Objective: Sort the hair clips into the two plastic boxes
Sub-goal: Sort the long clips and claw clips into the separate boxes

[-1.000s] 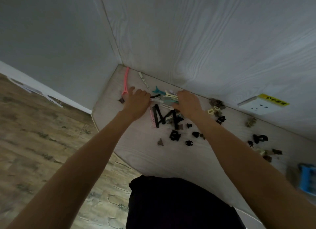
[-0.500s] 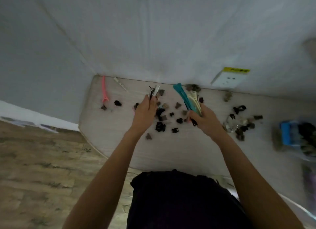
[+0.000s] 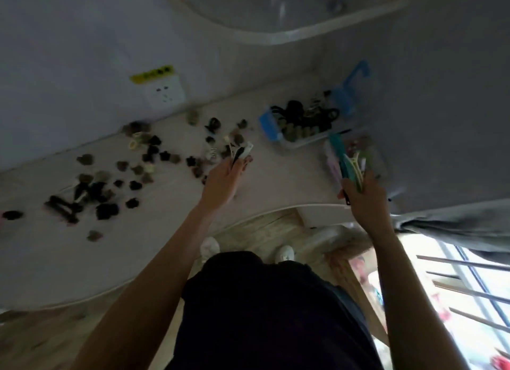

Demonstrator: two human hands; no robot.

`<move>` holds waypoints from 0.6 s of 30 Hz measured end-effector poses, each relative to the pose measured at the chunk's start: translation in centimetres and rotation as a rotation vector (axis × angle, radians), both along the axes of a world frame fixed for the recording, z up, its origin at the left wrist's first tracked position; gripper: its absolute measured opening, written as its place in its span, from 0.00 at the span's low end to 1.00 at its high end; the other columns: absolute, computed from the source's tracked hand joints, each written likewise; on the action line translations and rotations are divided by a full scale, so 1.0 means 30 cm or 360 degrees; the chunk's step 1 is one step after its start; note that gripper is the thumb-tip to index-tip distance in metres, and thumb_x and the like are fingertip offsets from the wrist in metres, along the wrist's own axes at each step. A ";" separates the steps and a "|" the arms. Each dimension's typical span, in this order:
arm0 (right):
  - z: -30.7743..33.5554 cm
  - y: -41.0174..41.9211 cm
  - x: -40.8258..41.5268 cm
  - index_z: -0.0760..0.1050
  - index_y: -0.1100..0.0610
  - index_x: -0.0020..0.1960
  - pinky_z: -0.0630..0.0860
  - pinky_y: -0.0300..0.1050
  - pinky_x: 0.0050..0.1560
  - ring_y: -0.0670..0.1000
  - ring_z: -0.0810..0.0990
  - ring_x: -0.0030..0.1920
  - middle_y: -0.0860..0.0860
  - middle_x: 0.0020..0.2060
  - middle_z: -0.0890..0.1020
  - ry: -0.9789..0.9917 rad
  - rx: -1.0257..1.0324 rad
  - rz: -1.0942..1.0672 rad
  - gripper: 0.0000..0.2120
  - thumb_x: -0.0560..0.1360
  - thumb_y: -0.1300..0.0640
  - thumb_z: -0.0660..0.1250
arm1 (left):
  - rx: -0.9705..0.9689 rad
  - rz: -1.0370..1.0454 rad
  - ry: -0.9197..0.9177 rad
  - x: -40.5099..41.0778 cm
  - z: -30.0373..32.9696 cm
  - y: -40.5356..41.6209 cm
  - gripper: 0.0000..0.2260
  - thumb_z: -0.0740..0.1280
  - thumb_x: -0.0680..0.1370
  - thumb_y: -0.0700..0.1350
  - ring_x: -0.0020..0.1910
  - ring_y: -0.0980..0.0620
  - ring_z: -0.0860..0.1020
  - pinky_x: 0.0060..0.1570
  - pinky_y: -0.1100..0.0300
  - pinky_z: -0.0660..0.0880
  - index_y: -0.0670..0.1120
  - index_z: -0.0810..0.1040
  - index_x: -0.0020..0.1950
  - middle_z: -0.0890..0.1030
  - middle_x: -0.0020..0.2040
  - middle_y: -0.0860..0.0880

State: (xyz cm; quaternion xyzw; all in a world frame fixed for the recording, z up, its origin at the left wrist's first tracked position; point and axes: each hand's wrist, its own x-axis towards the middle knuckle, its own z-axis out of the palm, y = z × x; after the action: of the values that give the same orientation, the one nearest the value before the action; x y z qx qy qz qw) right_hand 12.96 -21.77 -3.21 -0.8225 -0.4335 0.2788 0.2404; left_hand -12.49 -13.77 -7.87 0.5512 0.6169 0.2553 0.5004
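Loose small clips (image 3: 132, 176) lay scattered across the table (image 3: 276, 182). The left hand (image 3: 223, 179) pinched a black-and-white clip (image 3: 242, 153). Behind it stood the blue-lidded box (image 3: 269, 126) full of clips. The right hand (image 3: 361, 197) gripped long teal and pale clips (image 3: 346, 160) over the second box (image 3: 378, 154).

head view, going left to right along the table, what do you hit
scattered small dark clips → wall socket above them → left hand holding black and white clips → blue-lidded box of clips → right hand holding long teal and cream clips
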 end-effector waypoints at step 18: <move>-0.086 0.014 0.353 0.69 0.62 0.65 0.71 0.50 0.58 0.60 0.71 0.62 0.60 0.62 0.72 -0.0358 -0.0156 0.0507 0.19 0.75 0.60 0.64 | 0.1024 -0.1298 0.1049 0.661 0.063 0.066 0.14 0.55 0.81 0.44 0.64 0.44 0.69 0.62 0.50 0.65 0.45 0.69 0.66 0.73 0.65 0.44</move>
State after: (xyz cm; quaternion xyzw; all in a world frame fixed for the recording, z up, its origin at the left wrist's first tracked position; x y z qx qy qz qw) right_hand 23.54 -21.35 -5.80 -0.7801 -0.5683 0.2405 0.1031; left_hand 7.35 -11.78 -5.97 0.9161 0.3706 0.0327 0.1494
